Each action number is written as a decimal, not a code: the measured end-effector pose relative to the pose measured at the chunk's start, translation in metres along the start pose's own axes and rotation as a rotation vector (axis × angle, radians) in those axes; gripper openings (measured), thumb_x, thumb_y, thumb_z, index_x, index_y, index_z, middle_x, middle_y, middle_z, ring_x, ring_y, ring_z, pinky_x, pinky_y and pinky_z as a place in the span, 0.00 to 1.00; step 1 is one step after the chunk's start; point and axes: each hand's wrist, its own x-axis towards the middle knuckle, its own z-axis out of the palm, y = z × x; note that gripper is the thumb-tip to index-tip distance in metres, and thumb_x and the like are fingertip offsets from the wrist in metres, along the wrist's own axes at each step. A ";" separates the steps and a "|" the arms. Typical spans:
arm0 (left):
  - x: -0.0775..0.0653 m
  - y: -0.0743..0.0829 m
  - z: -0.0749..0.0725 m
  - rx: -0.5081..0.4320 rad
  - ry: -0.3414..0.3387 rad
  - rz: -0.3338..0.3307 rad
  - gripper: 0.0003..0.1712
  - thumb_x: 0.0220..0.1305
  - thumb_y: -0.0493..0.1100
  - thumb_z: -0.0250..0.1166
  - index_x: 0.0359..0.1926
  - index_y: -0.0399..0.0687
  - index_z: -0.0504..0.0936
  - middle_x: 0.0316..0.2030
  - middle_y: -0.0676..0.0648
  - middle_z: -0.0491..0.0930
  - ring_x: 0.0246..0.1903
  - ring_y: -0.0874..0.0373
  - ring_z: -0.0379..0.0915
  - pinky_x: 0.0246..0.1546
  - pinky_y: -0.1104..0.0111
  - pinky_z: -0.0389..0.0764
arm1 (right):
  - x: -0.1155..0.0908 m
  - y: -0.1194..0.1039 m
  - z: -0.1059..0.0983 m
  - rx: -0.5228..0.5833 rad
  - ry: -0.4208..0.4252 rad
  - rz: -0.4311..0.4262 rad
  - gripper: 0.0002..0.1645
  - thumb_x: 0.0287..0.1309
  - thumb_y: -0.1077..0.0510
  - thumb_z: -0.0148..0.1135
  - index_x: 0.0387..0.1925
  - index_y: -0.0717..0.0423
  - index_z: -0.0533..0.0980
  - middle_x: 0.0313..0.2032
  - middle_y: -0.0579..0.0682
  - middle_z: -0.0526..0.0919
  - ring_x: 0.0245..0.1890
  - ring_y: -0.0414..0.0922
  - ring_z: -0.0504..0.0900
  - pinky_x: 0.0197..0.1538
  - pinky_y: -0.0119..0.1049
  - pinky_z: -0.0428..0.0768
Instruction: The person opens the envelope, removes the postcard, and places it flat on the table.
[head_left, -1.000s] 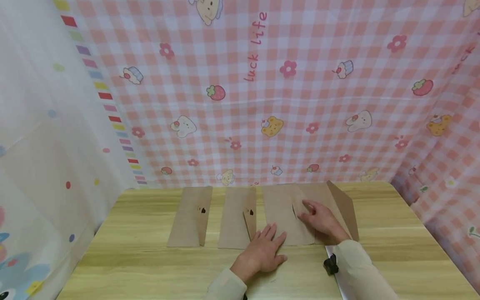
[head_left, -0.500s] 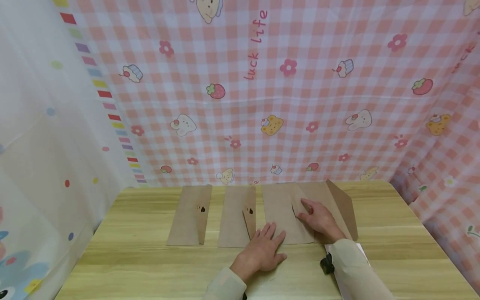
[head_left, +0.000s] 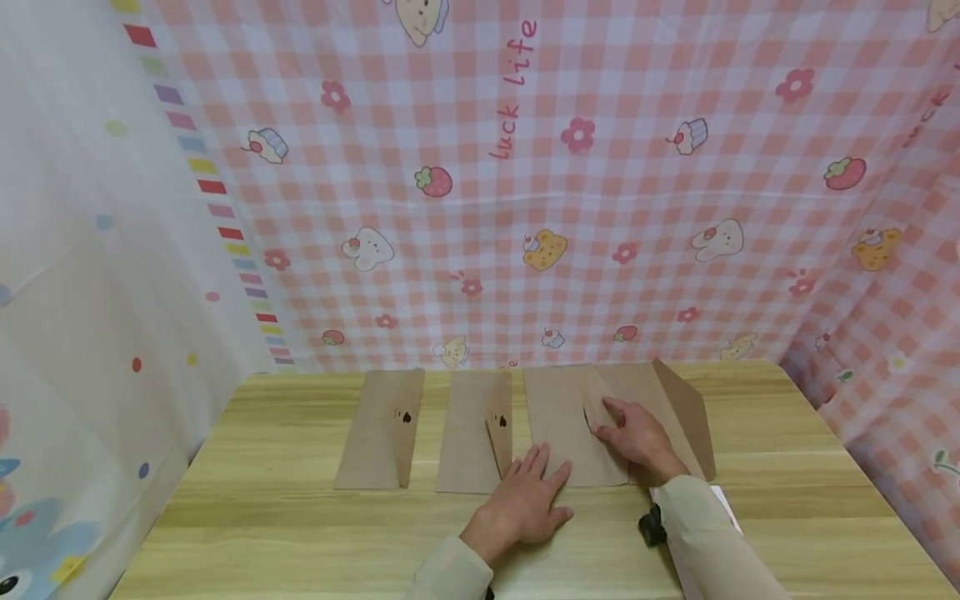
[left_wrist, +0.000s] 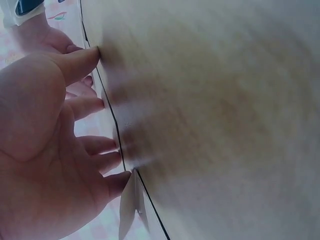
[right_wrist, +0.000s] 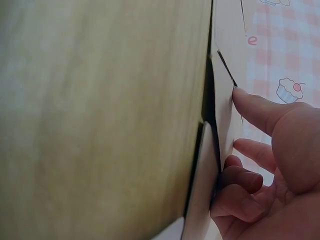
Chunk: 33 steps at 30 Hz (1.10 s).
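Note:
In the head view, an unfolded brown kraft-card piece (head_left: 558,408) lies on the table, creased, with a slit and a slanting flap on its right side. My right hand (head_left: 637,437) rests on its folded panel beside the slit. The right wrist view shows the thumb (right_wrist: 257,107) and index finger straight against the card, the other fingers bent. My left hand (head_left: 522,504) lies palm down, fingers spread, its tips over the card's near left corner and close to a second kraft card (head_left: 461,450). That one is folded, with a raised flap and a dark cutout.
Another folded kraft card (head_left: 367,442) with a dark cutout lies farther left. White paper (head_left: 727,504) shows under the right forearm. The wooden table (head_left: 285,533) backs onto a pink checked cloth (head_left: 480,217), with more cloth hanging on both sides.
Both hands stay almost in place, the right one at the slit. The right wrist has turned slightly, its black wrist camera shifting a little left. More white paper shows beyond the right sleeve.

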 end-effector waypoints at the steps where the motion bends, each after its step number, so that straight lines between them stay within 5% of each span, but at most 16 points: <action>1: 0.000 0.000 0.000 0.001 0.001 -0.001 0.37 0.70 0.61 0.56 0.76 0.61 0.60 0.77 0.42 0.51 0.77 0.50 0.44 0.73 0.54 0.55 | 0.000 0.000 0.000 -0.007 -0.002 0.001 0.38 0.63 0.52 0.65 0.69 0.65 0.66 0.48 0.63 0.79 0.44 0.54 0.76 0.52 0.54 0.75; 8: 0.000 0.001 0.000 0.001 -0.005 -0.009 0.37 0.71 0.61 0.56 0.76 0.62 0.58 0.77 0.41 0.49 0.77 0.49 0.44 0.74 0.54 0.54 | 0.002 0.000 0.000 -0.041 -0.010 0.005 0.38 0.62 0.52 0.65 0.69 0.65 0.66 0.52 0.68 0.78 0.52 0.60 0.77 0.56 0.57 0.74; 17: 0.000 0.000 0.001 -0.012 -0.001 -0.006 0.37 0.70 0.60 0.57 0.76 0.62 0.59 0.77 0.40 0.49 0.77 0.47 0.44 0.73 0.53 0.55 | -0.001 -0.001 -0.002 0.018 -0.023 0.008 0.39 0.63 0.52 0.64 0.70 0.65 0.64 0.65 0.72 0.68 0.64 0.68 0.68 0.63 0.61 0.69; 33: -0.002 0.001 -0.001 -0.026 -0.005 -0.002 0.38 0.70 0.59 0.58 0.76 0.60 0.59 0.77 0.39 0.49 0.77 0.47 0.44 0.73 0.53 0.55 | -0.001 0.000 -0.004 0.064 -0.052 0.001 0.42 0.62 0.54 0.65 0.71 0.67 0.61 0.68 0.72 0.64 0.68 0.68 0.61 0.68 0.62 0.63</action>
